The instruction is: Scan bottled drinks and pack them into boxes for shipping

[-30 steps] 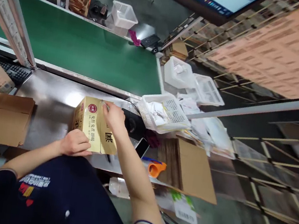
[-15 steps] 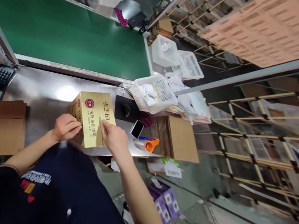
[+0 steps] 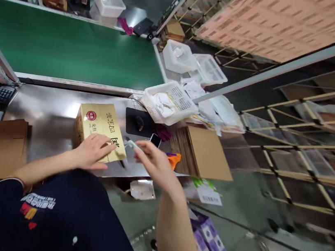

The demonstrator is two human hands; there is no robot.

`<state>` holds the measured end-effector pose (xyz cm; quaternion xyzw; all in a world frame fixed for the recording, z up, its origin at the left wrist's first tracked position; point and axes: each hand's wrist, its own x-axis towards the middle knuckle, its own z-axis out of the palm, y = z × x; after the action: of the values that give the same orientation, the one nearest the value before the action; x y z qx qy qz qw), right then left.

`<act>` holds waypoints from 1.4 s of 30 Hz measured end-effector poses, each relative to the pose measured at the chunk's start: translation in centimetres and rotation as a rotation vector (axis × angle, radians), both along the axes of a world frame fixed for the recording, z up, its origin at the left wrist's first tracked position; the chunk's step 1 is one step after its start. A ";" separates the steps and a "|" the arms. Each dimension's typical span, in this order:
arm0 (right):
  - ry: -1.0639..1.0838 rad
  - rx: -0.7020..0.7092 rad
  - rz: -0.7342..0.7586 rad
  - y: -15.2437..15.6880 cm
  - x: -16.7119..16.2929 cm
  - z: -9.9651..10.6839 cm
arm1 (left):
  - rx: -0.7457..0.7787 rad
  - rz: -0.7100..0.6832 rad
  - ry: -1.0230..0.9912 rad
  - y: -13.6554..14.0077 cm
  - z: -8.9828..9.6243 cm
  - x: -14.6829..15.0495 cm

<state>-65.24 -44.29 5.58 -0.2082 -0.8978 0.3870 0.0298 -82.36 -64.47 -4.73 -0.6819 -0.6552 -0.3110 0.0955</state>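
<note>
A gold cardboard box (image 3: 103, 117) with dark printed characters and a round red mark stands on the metal table (image 3: 48, 119). My left hand (image 3: 93, 151) lies on the near part of its top, fingers stretched out and slightly apart. Just right of the box, my right hand (image 3: 156, 163) is raised off it. Thumb and fingers pinch a small pale-green, stick-like tool (image 3: 133, 144) whose tip points left toward the box; its exact kind is too small to tell.
A black mouse pad (image 3: 132, 124), a phone (image 3: 155, 140) and an orange tape dispenser (image 3: 174, 160) lie on the right. Beyond are a white basket (image 3: 170, 103) and stacked flat cardboard (image 3: 210, 154). A green conveyor belt (image 3: 72, 50) runs behind; folded cardboard (image 3: 0, 147) lies left.
My right hand has lifted off the box top and moved right with the pale-green tool. From the box's left side, my left hand has moved onto its top and spread its fingers.
</note>
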 end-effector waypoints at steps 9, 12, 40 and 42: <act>0.050 0.002 0.371 8.0 -23.1 -5.4 | 0.005 0.301 -0.022 -2.7 -0.9 4.0; -0.065 -0.046 0.594 8.1 -27.1 -5.4 | 0.129 0.323 -0.023 -2.9 -1.1 5.6; -0.411 -0.392 1.183 12.7 -35.1 -5.5 | -0.202 0.983 -0.534 4.0 2.4 -6.8; -0.352 -0.403 1.106 14.7 -34.0 -6.3 | -0.076 1.014 -0.689 4.7 2.2 -7.2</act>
<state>-99.22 -29.60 -0.71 0.2261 -0.7734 0.4670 -0.3643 -89.52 -59.78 -2.56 -0.1485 -0.9017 -0.4060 -0.0101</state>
